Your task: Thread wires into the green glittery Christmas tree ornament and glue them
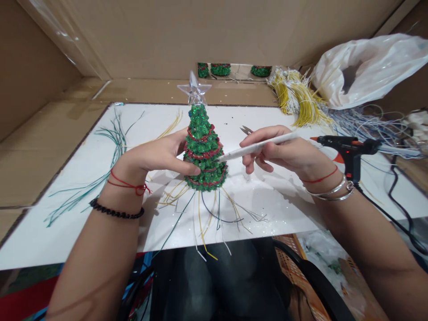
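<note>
A small green glittery Christmas tree (202, 147) with red garlands and a clear star (195, 89) on top stands upright over the white board. Wrapped around its left side is my left hand (169, 154), thumb across the front and fingers hidden behind. Yellow, white, green and dark wires (200, 214) fan out from under its base. My right hand (274, 147) pinches a thin white stick (257, 146), whose tip reaches the tree's right side; I cannot tell whether it touches. Just behind the right fingers lie small scissors or snips (246, 130), partly covered.
A black and orange glue gun (351, 149) stands right of my right hand, its cord trailing down. Behind it are yellow wire bundles (290, 96), blue-white wires (368, 127) and a white plastic bag (361, 71). Green wires (115, 142) lie left. Cardboard walls (160, 40) enclose the back.
</note>
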Tool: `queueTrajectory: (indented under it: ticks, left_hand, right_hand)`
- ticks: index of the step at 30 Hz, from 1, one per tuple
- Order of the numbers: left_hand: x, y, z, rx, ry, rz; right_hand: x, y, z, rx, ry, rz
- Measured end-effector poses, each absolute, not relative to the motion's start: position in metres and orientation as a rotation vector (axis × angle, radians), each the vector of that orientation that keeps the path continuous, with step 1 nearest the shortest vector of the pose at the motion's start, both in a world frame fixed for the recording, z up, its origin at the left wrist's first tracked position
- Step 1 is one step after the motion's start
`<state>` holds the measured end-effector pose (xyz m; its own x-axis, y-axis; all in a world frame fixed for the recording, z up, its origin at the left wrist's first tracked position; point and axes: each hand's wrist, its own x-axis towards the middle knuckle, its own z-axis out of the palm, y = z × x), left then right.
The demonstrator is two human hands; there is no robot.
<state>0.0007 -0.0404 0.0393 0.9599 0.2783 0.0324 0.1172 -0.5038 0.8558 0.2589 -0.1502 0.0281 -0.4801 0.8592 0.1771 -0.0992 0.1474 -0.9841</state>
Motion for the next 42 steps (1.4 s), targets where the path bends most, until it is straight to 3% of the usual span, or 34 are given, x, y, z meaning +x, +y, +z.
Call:
queueTrajectory:
  ticks: [8,19,29,42]
  left_hand:
    - [-0.001,-0.039,0.035,2.129,0.316,0.247]
    - [0.002,-0.041,0.041,2.097,0.303,0.179]
    - [0.000,-0.040,0.039,2.126,0.308,0.211]
    - [-0.001,-0.041,0.040,2.133,0.343,0.214]
  right_hand:
    - [0.255,-0.150,0.030,-0.677,-1.311,1.378]
    - [0.253,-0.148,0.025,-0.590,-1.468,1.356]
    - [0.249,-0.154,0.033,-0.867,-1.363,1.315]
    - [0.246,-0.148,0.024,-0.737,-1.407,1.430]
